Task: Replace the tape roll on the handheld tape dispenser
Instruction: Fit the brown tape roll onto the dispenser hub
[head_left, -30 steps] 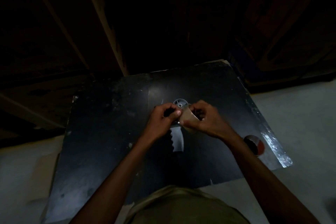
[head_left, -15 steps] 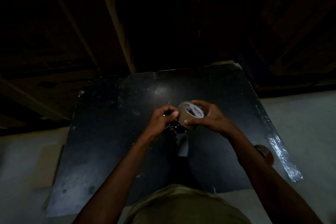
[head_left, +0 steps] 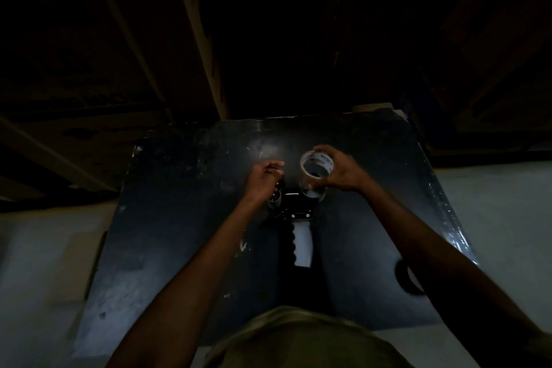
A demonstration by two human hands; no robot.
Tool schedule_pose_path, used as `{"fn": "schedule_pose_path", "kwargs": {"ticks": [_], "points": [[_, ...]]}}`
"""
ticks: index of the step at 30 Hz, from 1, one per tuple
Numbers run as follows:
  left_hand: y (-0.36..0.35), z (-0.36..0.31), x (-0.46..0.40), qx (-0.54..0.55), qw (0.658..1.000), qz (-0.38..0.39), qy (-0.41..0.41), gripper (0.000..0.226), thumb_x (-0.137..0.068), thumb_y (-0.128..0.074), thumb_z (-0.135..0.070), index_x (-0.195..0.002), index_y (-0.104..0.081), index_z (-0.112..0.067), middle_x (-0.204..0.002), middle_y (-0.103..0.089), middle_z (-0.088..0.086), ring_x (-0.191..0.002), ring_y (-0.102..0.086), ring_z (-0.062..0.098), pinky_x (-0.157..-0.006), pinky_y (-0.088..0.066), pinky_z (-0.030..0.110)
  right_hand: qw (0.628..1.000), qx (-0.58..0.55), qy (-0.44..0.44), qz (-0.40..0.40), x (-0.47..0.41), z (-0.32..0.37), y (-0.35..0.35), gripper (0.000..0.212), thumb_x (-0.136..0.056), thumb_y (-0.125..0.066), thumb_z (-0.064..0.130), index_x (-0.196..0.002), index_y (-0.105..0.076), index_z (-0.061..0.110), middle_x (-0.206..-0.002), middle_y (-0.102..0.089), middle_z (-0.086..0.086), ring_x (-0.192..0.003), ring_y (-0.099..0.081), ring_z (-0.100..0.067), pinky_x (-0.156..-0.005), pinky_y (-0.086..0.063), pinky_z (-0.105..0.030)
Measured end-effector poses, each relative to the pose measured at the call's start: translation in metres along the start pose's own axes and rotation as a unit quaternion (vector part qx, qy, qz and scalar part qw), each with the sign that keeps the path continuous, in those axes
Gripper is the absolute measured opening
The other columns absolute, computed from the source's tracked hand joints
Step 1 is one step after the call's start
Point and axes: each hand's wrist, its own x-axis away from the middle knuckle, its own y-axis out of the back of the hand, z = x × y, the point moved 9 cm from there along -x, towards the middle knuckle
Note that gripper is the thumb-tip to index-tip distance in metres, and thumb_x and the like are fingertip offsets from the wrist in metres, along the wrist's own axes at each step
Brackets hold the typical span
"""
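- The black table (head_left: 185, 248) carries everything, scuffed and dimly lit; work over its middle, where the faint glare falls, because the edges are too dark to judge parts by.
- The handheld tape dispenser (head_left: 298, 218) lies flat near the table's centre, its pale ribbed handle (head_left: 302, 246) pointing back toward the person and its dark head toward the far edge. Keeping it flat and pinned is, I judge, the key to seating a roll cleanly.
- The left hand (head_left: 263, 181) rests on the dispenser's head at its left side, fingers curled round a dark part there; exactly which part they pinch I cannot tell. It should hold firm so the frame does not slide.
- The right hand (head_left: 340, 172) holds the tape roll (head_left: 316, 166) just above and to the right of the head, fingers wrapped over the far rim and thumb under the near edge, the open core facing up.
- The roll looks clear, with printing on its inner ring. The step seems to be either lifting it off or lowering it on; either way, keep the core square over the hub rather than tilted, and mind which way the tape unwinds.
- Another dark ring (head_left: 407, 276), perhaps a second roll, lies near the table's right edge, well apart, partly behind the right forearm.
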Motion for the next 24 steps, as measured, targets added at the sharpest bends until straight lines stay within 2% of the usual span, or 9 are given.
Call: {"fn": "schedule_pose_path", "kwargs": {"ticks": [2, 4, 7, 10, 12, 16, 18, 21, 24], "points": [[0.007, -0.005, -0.006, -0.062, 0.997, -0.031, -0.037, 0.025, -0.087, -0.054, 0.007, -0.101, -0.069, -0.007, -0.09, -0.068, 0.007, -0.079, -0.061, 0.017, -0.067, -0.05, 0.021, 1.0, 0.017, -0.004, 0.013, -0.002, -0.004, -0.005, 0.091, -0.055, -0.096, 0.023, -0.135, -0.052, 0.017, -0.128, -0.062, -0.006, -0.113, -0.061, -0.018, -0.101, -0.051, -0.037], [0.007, -0.009, -0.008, -0.11, 0.991, -0.035, -0.067, 0.031, -0.084, -0.052, 0.011, -0.108, -0.069, -0.001, -0.096, -0.067, 0.007, -0.084, -0.061, 0.016, -0.064, -0.045, 0.005, 0.999, 0.027, -0.003, 0.018, -0.003, -0.009, -0.011, 0.094, -0.051, -0.097, 0.025, -0.134, -0.053, 0.016, -0.126, -0.064, -0.006, -0.113, -0.063, -0.02, -0.1, -0.052, -0.038], [-0.008, -0.004, -0.014, -0.184, 0.978, 0.032, -0.095, 0.06, -0.072, -0.066, 0.011, -0.129, -0.06, -0.008, -0.112, -0.065, 0.007, -0.102, -0.063, 0.019, -0.074, -0.042, -0.002, 0.999, 0.041, -0.006, 0.018, -0.002, -0.016, -0.018, 0.096, -0.048, -0.098, 0.026, -0.132, -0.055, 0.012, -0.127, -0.064, -0.008, -0.114, -0.062, -0.022, -0.1, -0.051, -0.039], [-0.027, 0.001, -0.011, -0.253, 0.954, 0.1, -0.124, 0.086, -0.063, -0.075, -0.003, -0.143, -0.047, -0.015, -0.135, -0.057, 0.01, -0.126, -0.053, 0.025, -0.105, -0.045, 0.028, 0.999, 0.041, -0.006, 0.007, 0.0, -0.021, -0.024, 0.093, -0.047, -0.098, 0.026, -0.129, -0.056, 0.012, -0.124, -0.064, -0.009, -0.113, -0.062, -0.025, -0.098, -0.05, -0.039], [-0.042, -0.002, -0.007, -0.299, 0.934, 0.129, -0.149, 0.094, -0.061, -0.078, -0.01, -0.148, -0.04, -0.016, -0.145, -0.05, 0.013, -0.135, -0.044, 0.03, -0.114, -0.036, 0.039, 0.999, 0.038, -0.007, -0.003, 0.001, -0.021, -0.028, 0.09, -0.049, -0.097, 0.023, -0.128, -0.057, 0.01, -0.124, -0.064, -0.011, -0.114, -0.061, -0.027, -0.096, -0.048, -0.033], [-0.059, 0.003, -0.008, -0.329, 0.916, 0.152, -0.174, 0.094, -0.063, -0.079, -0.017, -0.148, -0.039, -0.012, -0.151, -0.044, 0.012, -0.141, -0.038, 0.029, -0.12, -0.026, 0.039, 0.999, 0.039, -0.01, -0.011, 0.005, -0.02, -0.029, 0.09, -0.054, -0.096, 0.022, -0.132, -0.054, 0.008, -0.13, -0.061, -0.013, -0.121, -0.057, -0.03, -0.099, -0.046, -0.035], [-0.061, -0.001, -0.009, -0.316, 0.917, 0.155, -0.19, 0.094, -0.062, -0.078, -0.025, -0.148, -0.041, -0.012, -0.15, -0.045, 0.011, -0.14, -0.04, 0.027, -0.118, -0.031, 0.043, 0.999, 0.043, -0.011, 0.012, 0.005, -0.021, -0.028, 0.093, -0.057, -0.095, 0.023, -0.138, -0.051, 0.011, -0.136, -0.058, -0.014, -0.126, -0.054, -0.03, -0.105, -0.044, -0.037], [-0.063, -0.01, -0.01, -0.313, 0.915, 0.165, -0.192, 0.09, -0.066, -0.084, -0.029, -0.145, -0.044, -0.013, -0.146, -0.05, 0.011, -0.136, -0.046, 0.024, -0.114, -0.034, 0.031, 0.998, 0.042, -0.01, 0.042, 0.006, -0.023, -0.02, 0.086, -0.06, -0.093, 0.019, -0.137, -0.056, 0.013, -0.132, -0.064, -0.011, -0.123, -0.059, -0.025, -0.104, -0.047, -0.035], [-0.063, -0.011, -0.015, -0.308, 0.916, 0.158, -0.2, 0.088, -0.061, -0.084, -0.048, -0.139, -0.053, -0.021, -0.14, -0.056, 0.004, -0.131, -0.051, 0.02, -0.111, -0.041, 0.038, 0.997, 0.059, -0.018, 0.041, 0.006, -0.025, -0.013, 0.079, -0.06, -0.092, 0.02, -0.133, -0.062, 0.015, -0.127, -0.068, -0.008, -0.12, -0.063, -0.022, -0.102, -0.05, -0.036]]}}
